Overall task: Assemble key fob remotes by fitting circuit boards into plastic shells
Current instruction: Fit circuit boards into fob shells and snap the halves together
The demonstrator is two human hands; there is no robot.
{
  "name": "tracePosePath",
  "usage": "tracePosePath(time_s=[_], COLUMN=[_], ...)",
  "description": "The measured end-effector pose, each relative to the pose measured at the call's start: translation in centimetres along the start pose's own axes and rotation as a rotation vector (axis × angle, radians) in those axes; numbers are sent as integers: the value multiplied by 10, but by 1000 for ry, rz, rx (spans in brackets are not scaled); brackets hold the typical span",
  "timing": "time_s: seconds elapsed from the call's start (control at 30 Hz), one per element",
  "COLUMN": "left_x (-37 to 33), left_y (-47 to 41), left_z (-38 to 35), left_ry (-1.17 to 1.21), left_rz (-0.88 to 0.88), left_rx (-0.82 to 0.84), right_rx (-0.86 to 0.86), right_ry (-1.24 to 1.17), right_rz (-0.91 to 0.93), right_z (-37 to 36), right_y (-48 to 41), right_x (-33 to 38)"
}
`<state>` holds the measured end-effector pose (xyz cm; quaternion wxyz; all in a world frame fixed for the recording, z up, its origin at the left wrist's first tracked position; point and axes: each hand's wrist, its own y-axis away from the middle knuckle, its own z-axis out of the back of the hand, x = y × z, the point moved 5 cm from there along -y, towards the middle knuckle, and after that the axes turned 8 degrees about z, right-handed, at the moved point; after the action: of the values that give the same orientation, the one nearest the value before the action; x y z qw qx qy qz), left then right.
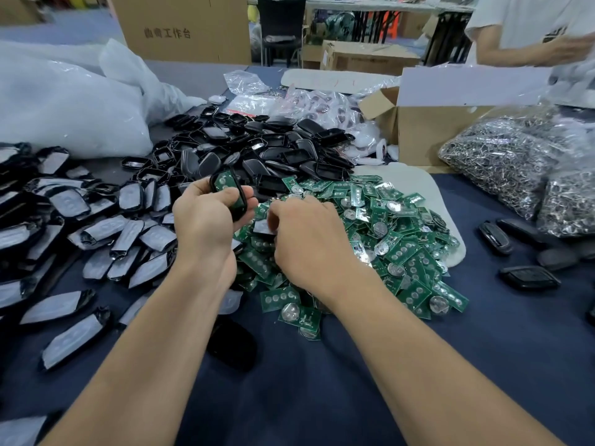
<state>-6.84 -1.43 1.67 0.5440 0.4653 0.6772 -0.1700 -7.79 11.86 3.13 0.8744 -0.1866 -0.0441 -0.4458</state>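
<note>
My left hand (206, 220) grips a black plastic shell (229, 192) with a green circuit board seated inside it, held above the table's middle. My right hand (306, 233) lies knuckles-up on the heap of green circuit boards (396, 239); its fingertips curl around a dark, film-covered piece (264, 227), partly hidden. A pile of empty black shells (257, 149) lies just beyond my hands. Rows of black shell covers with grey protective film (80, 233) spread over the left of the table.
A dark blue cloth (322, 381) covers the table. Clear bags of metal key rings (515, 162) and an open cardboard box (428, 130) stand at right; finished black fobs (528, 275) lie near the right edge. Big white plastic bags (64, 101) fill the back left. Another person (528, 30) works at far right.
</note>
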Motion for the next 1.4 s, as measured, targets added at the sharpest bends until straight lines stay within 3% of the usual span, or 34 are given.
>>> tracePosePath(time_s=[0.2,0.37,0.57,0.77,0.97,1.13,1.2,1.33,1.4], left_x=[0,3,32,48,51,54,53,49,47], left_y=[0,8,38,48,49,49,50,53,55], left_z=[-1,-12,-44,-55,-56,-54,-55,-57,-57], left_ry=[-5,-131,-267,-254,-268,-284,-282,-279,-296], left_rz=[-1,47,120,135,160,157,165,169,149], left_rx=[8,146,430,534,515,479,482,507,519], right_rx=[-133,-270,-453,-485,-429,-362,-344,-321,-268], right_ry=[-42,-550,-1168,-1085,-732,-681,-798,-1360,-1456], right_rz=[-67,-277,-567,-622,-495,-438,-470,-540,-538], right_z=[16,34,23,16,24,25,22,19,20], right_y=[5,48,80,88,89,88,86,84,84], right_x=[-7,-31,-66,-81,-76,-66,-67,-68,-69])
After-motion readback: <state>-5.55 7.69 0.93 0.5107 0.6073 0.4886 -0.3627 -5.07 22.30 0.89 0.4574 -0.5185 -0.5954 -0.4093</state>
